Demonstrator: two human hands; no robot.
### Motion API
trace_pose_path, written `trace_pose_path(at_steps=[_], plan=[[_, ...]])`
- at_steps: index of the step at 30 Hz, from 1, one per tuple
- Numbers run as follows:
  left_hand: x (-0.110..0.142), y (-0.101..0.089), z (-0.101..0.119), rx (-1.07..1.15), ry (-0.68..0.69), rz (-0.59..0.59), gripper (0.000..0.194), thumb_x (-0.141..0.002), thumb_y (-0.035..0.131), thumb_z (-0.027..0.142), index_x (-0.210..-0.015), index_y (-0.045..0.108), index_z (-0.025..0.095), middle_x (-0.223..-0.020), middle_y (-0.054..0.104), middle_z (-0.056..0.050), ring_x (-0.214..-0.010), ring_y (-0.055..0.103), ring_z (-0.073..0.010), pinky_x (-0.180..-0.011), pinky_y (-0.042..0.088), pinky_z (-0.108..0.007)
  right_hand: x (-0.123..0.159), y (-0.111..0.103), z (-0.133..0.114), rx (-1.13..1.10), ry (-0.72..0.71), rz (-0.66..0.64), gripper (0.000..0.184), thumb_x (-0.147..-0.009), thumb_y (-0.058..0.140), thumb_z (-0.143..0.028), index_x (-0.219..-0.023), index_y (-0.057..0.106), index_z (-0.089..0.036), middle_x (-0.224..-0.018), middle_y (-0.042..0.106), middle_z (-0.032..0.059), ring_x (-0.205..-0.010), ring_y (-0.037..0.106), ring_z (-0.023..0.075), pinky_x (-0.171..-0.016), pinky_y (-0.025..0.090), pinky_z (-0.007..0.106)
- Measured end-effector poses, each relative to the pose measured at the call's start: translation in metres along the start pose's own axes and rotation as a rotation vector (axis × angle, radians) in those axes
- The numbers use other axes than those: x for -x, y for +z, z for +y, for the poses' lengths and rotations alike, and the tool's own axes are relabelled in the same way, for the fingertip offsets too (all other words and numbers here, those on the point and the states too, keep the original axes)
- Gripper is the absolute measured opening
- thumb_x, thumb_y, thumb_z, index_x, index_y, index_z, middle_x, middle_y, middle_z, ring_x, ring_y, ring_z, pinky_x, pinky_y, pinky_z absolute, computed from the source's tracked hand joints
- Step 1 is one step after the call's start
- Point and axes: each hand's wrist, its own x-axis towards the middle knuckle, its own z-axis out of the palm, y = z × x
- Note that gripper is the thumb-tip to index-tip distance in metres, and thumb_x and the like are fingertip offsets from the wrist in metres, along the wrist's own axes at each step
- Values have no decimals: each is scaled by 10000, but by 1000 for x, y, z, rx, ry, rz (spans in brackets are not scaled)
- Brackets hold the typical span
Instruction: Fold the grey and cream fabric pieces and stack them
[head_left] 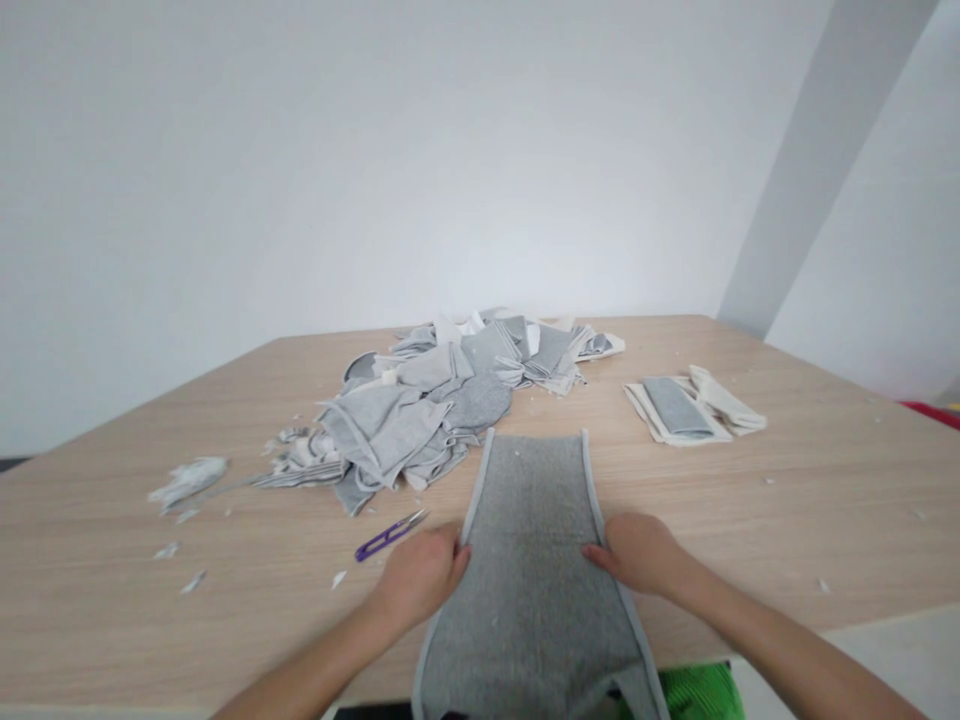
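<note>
A grey cloth piece [532,530] with lighter bound edges stretches from the tabletop toward me, its near end hanging over the table's front edge. My left hand [426,570] grips its left edge, thumb on top and fingers hidden underneath. On the opposite edge, my right hand [637,555] pinches the cloth in the same way. Just beyond my left hand lies a pair of purple thread snips [386,537], touched by neither hand.
A heap of grey and white cloth pieces [405,415] spreads over the table's back left. Folded cream and grey cloths [679,408] lie at right. White scraps [189,482] are scattered at left. Something green [701,692] shows below the front edge. A wall stands behind.
</note>
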Motion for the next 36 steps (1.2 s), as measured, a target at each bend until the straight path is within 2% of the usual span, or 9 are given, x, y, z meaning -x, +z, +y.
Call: trace_pose_path(at_steps=[6, 9, 12, 15, 18, 22, 26, 30, 36], plan=[[-1, -3, 3, 165, -52, -12, 137, -786, 450, 233, -739, 567, 179, -726, 631, -49, -722, 598, -196, -607, 333, -272, 1, -2, 8, -69, -87, -44, 363, -861, 428, -384, -859, 686, -129, -890, 686, 170, -837, 649, 279, -687, 443, 333], [-4, 3, -2, 395, -101, 25, 59, -711, 463, 176, -668, 503, 178, -638, 563, 4, -647, 545, -151, -565, 308, -245, 1, -3, 12, -236, -103, -42, 245, -802, 494, -312, -756, 664, -141, -765, 683, 113, -718, 633, 225, -608, 406, 279], [-4, 12, -4, 758, -160, 50, 12, -683, 456, 175, -676, 466, 177, -592, 499, 33, -583, 505, -129, -530, 319, -228, -1, 0, 11, -547, -62, -106, 143, -737, 516, -228, -664, 614, -154, -567, 613, 18, -555, 564, 148, -516, 354, 226], [1, 15, -1, 1142, -203, 46, 219, -694, 480, 213, -904, 513, 160, -644, 543, 32, -589, 541, -134, -537, 371, -231, -2, 5, 4, -938, -7, -145, 139, -715, 474, -198, -688, 605, -161, -533, 577, -25, -487, 503, 112, -471, 335, 203], [10, 11, 4, 1409, -201, 54, 514, -695, 519, 221, -1199, 423, 181, -649, 570, 42, -575, 568, -142, -544, 404, -242, 0, 7, -5, -1287, 9, -83, 174, -690, 460, -192, -740, 623, -157, -621, 629, -13, -538, 537, 121, -519, 389, 218], [18, 6, 6, 1583, -158, 158, 550, -699, 570, 239, -1230, 439, 185, -758, 637, -4, -649, 603, -159, -604, 449, -270, 7, 7, -10, -1613, -33, 62, 118, -665, 566, -221, -756, 611, -161, -670, 652, -6, -583, 568, 130, -574, 418, 235], [22, 8, 0, 1497, -118, 277, 389, -730, 593, 312, -1090, 567, 168, -830, 651, -33, -703, 599, -169, -641, 461, -284, 15, 5, -9, -1791, -189, 108, 267, -664, 684, -317, -877, 589, -185, -761, 661, 7, -661, 600, 149, -629, 449, 265], [28, 13, -5, 1218, -4, 424, 366, -766, 591, 320, -1106, 567, 186, -821, 628, -23, -704, 577, -155, -637, 464, -272, 20, -1, -12, -1806, -304, 70, 372, -653, 726, -342, -957, 563, -203, -823, 650, 15, -726, 601, 156, -659, 456, 272], [37, 10, -12, 723, 264, 748, 335, -789, 592, 214, -1120, 542, 224, -1043, 606, -63, -963, 580, -199, -865, 463, -337, 25, -3, -16, -1651, -293, 210, 244, -694, 706, -370, -752, 554, -188, -672, 556, -16, -613, 506, 116, -576, 403, 227]])
